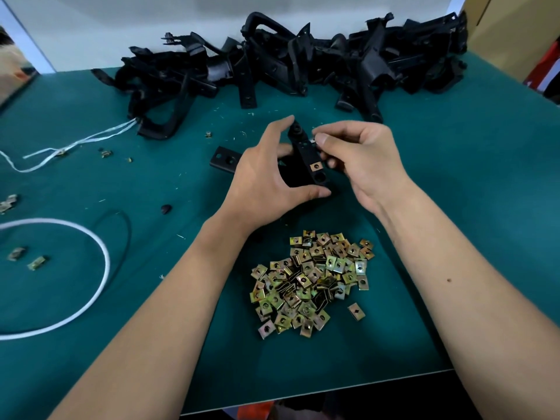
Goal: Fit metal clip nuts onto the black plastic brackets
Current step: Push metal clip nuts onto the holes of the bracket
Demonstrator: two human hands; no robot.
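Note:
My left hand (266,180) grips a black plastic bracket (306,159) at the middle of the green table, thumb at its near end and forefinger at its far end. One brass clip nut (316,167) sits fitted on the bracket near its lower end. My right hand (360,159) pinches a second clip nut (312,140) between thumb and fingers against the bracket's upper right edge. A heap of loose clip nuts (309,280) lies in front of me, between my forearms.
A large pile of black brackets (288,65) fills the back of the table (454,207). White cord (91,237) loops at the left, with stray clip nuts (36,262) around it. A bracket's flat end (224,159) pokes out left of my left hand.

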